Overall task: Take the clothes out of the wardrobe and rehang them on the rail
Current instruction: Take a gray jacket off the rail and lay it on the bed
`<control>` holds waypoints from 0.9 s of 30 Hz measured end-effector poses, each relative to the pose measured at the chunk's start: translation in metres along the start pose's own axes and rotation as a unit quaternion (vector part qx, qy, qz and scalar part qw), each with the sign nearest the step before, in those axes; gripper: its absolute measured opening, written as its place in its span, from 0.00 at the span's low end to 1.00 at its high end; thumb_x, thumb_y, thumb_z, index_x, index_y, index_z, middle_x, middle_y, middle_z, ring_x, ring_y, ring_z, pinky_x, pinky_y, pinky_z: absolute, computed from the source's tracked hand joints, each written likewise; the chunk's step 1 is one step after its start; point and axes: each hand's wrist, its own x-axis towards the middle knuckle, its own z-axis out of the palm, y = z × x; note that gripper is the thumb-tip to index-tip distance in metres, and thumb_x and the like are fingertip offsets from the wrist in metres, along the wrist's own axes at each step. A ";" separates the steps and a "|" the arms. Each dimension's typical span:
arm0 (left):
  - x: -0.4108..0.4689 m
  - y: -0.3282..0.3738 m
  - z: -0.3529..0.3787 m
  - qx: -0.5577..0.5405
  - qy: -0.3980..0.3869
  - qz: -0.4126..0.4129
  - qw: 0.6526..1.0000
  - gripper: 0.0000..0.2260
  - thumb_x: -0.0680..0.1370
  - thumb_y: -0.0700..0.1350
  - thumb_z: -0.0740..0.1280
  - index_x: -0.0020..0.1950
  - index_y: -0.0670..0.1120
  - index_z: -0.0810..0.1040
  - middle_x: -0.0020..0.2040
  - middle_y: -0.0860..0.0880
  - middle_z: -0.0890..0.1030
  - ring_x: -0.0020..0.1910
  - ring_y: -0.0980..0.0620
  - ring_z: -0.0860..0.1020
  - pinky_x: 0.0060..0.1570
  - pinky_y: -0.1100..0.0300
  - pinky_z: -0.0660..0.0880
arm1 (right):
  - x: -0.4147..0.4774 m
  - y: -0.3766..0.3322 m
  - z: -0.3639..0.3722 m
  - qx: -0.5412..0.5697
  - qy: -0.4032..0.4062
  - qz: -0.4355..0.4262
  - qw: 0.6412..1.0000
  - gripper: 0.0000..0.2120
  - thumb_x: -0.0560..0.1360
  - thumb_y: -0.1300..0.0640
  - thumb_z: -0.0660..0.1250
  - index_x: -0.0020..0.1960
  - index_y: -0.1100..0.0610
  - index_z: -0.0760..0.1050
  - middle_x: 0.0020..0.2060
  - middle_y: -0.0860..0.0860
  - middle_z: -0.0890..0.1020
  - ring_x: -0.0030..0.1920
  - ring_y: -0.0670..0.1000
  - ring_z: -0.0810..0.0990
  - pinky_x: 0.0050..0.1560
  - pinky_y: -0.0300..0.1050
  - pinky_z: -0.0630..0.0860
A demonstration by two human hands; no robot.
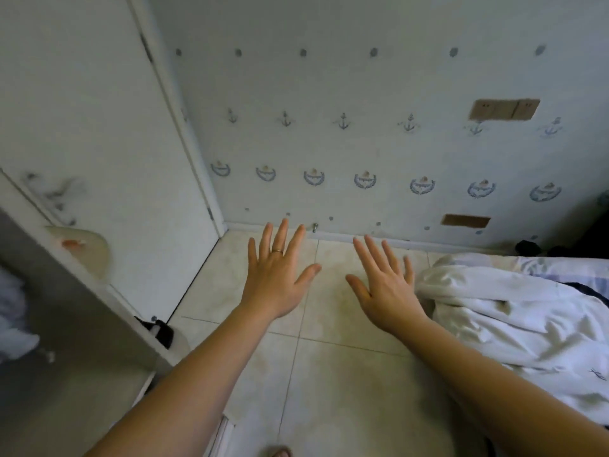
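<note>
Two empty hands hover over the floor (329, 374): left hand (280, 282) and right hand (385, 288), fingers spread straight. Clothes (14, 324) show blurred in the wardrobe (75, 324) far left; better turn there and grip one high.

Pretty clearly a bedroom in somebody's home. Pale wallpaper (362, 146) dotted with little blue anchors and crests, kid's-room style. Rumpled white duvet (510, 324) piled on a bed (547, 262) along the right edge, up against the wall. Beige tiled floor (333, 384), white door (99, 127) standing in the left corner, brown socket plates (504, 109) up on the wall. Grey wardrobe panel (66, 308) at far left, pale fabric (13, 311) just visible beside it.
</note>
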 end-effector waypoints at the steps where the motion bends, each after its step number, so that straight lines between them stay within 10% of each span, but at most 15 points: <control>1: -0.003 -0.006 -0.017 0.014 0.019 -0.002 1.000 0.35 0.78 0.69 0.46 0.81 0.58 0.41 0.82 0.52 0.38 0.79 0.48 0.34 0.76 0.41 0.36 | 0.003 -0.015 -0.012 -0.008 0.018 -0.015 1.000 0.33 0.77 0.31 0.36 0.77 0.41 0.34 0.78 0.44 0.37 0.78 0.53 0.35 0.75 0.61 0.34; 27: -0.135 -0.262 -0.559 0.279 0.492 -0.028 0.824 0.33 0.77 0.67 0.48 0.81 0.56 0.52 0.82 0.51 0.49 0.80 0.48 0.42 0.76 0.44 0.38 | 0.088 -0.533 -0.294 -0.021 0.396 -0.413 0.820 0.31 0.77 0.33 0.37 0.78 0.40 0.37 0.79 0.44 0.46 0.79 0.53 0.42 0.76 0.63 0.42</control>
